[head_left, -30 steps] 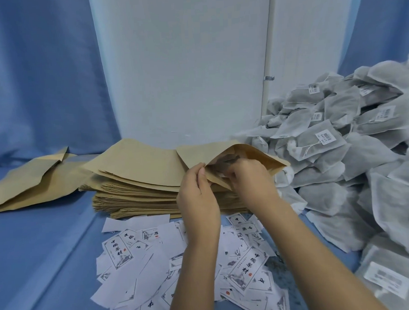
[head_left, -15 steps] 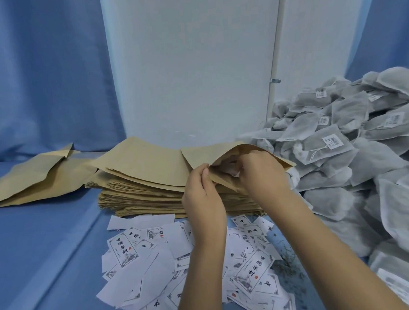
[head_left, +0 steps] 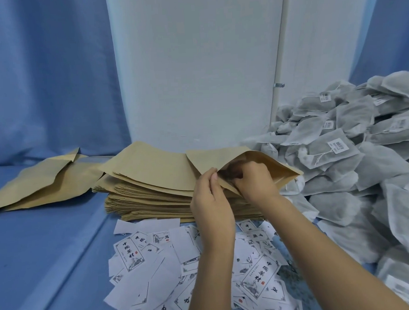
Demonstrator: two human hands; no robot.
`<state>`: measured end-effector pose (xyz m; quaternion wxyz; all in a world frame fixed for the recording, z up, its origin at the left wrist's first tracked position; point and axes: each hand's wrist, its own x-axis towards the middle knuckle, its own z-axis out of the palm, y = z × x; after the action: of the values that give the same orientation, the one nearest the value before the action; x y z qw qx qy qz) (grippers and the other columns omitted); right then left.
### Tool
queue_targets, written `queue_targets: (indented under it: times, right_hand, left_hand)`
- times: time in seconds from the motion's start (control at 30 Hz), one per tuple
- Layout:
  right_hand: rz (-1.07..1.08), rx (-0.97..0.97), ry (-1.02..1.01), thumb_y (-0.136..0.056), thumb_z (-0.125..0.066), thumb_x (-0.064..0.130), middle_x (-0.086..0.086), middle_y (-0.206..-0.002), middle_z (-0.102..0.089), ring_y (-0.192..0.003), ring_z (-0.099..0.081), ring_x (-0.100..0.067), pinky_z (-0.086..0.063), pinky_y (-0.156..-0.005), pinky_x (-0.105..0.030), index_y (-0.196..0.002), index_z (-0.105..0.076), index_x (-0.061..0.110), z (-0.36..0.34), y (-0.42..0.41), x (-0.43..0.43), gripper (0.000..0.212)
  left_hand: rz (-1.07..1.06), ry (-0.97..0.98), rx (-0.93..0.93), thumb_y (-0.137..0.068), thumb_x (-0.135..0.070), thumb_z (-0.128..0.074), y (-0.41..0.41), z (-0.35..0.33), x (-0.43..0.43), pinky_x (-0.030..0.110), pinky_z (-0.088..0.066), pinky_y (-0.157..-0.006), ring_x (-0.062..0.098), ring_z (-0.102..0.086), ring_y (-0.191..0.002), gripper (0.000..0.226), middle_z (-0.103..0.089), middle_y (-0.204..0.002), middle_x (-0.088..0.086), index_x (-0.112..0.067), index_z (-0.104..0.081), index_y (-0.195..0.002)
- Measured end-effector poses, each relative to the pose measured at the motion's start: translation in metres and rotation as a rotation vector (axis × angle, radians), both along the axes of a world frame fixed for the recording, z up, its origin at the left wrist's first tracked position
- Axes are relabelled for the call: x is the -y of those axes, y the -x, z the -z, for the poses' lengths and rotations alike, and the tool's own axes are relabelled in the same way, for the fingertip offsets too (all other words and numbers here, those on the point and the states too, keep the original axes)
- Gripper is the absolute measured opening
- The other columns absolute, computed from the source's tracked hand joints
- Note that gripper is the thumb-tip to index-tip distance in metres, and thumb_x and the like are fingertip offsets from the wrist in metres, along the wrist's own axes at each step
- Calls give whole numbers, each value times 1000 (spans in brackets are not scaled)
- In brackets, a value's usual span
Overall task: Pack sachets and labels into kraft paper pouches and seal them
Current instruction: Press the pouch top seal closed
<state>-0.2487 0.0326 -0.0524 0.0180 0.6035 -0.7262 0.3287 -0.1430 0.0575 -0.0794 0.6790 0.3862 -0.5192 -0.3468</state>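
Note:
A kraft paper pouch (head_left: 213, 159) is held open above a tall stack of flat kraft pouches (head_left: 148, 187). My left hand (head_left: 211, 201) pinches the near lip of the pouch mouth. My right hand (head_left: 253, 179) reaches into the mouth, fingers curled inside; what they hold is hidden. White printed labels (head_left: 156, 262) lie scattered in front of the stack. A big heap of grey mesh sachets (head_left: 353, 162) with small barcode tags fills the right side.
Two loose kraft pouches (head_left: 43, 183) lie flat at the left on the blue cloth surface (head_left: 38, 244). A white panel (head_left: 195, 68) and blue curtains stand behind. More sachets (head_left: 401, 275) crowd the near right corner.
My right hand has pushed deeper into the pouch mouth, which gapes wider. My left hand keeps its pinch on the lip. The view has tilted slightly.

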Motion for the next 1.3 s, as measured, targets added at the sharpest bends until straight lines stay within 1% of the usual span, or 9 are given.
queue_targets:
  times: [0.33, 0.47, 0.57, 0.67, 0.77, 0.83, 0.9, 1.1, 1.3]
  right_hand:
    - [-76, 183, 755, -82, -69, 3, 2, -77, -63, -66, -53, -9, -45, -61, -20, -87, -68, 8, 49, -34, -38, 7]
    - [-171, 175, 649, -85, -70, 24, 6, -51, -47, -45, -41, -7, -37, -47, -21, -79, -67, 10, 66, -38, -45, 16]
    - [-114, 3, 311, -86, -31, 70, 0, -45, -54, -43, -47, -12, -43, -53, -30, -54, -60, 13, 66, -39, -44, 71]
    - [-85, 322, 78, -77, -14, 85, 0, -48, -61, -53, -59, -11, -47, -67, -33, -46, -60, 18, 54, -50, -41, 87]
    - [-131, 849, 120, -80, -42, 75, 5, -45, -52, -46, -48, -8, -39, -56, -25, -51, -56, 20, 43, -64, -31, 64]
    - [-118, 1172, 185, -85, -59, 52, 7, -46, -50, -41, -42, -7, -35, -46, -19, -50, -54, 21, 38, -74, -26, 47]
    - [-59, 1338, 244, -85, -60, 34, 4, -43, -51, -35, -42, -7, -33, -39, -14, -44, -52, 20, 36, -79, -23, 44]
    - [-6, 1351, 230, -84, -53, 29, 3, -36, -45, -32, -40, -10, -31, -38, -17, -28, -48, 19, 36, -83, -26, 57]
    - [60, 1222, 319, -78, -49, 16, -11, -56, -46, -56, -41, -22, -34, -55, -35, -52, -39, 13, 35, -79, -22, 28]
  left_hand:
    - [72, -127, -67, -94, -14, -52, -12, -7, 5, 28, -52, -81, 8, -67, -85, 20, -68, -87, -16, -24, -68, -87]
    - [166, -294, -375, -88, 0, -59, -21, -13, 15, 14, -52, -62, -3, -65, -62, 12, -66, -94, 7, -6, -64, -97]
    - [281, -442, -595, -83, 8, -64, -34, -15, 18, 13, -55, -63, 5, -67, -64, 22, -64, -86, 8, -2, -57, -102]
    - [436, -535, -624, -81, 11, -64, -44, -13, 19, 17, -57, -64, 10, -69, -60, 18, -69, -67, 9, 4, -58, -96]
    - [519, -603, -560, -80, 10, -64, -46, -13, 17, 15, -53, -50, 9, -64, -50, 8, -65, -56, 7, 6, -60, -85]
    - [547, -642, -493, -81, 6, -64, -44, -14, 15, 14, -47, -42, 7, -55, -40, 11, -58, -50, 6, 3, -59, -73]
    - [597, -678, -395, -84, 0, -63, -42, -15, 12, 14, -39, -35, 5, -45, -34, 20, -51, -45, 2, -2, -55, -66]
    - [637, -690, -142, -88, -6, -52, -42, -17, 10, 15, -20, -31, 6, -28, -32, 34, -35, -41, -4, -13, -40, -57]
    - [665, -693, -116, -86, -3, -49, -44, -18, 12, 15, -16, -30, 6, -28, -29, 32, -34, -39, -4, -11, -41, -57]
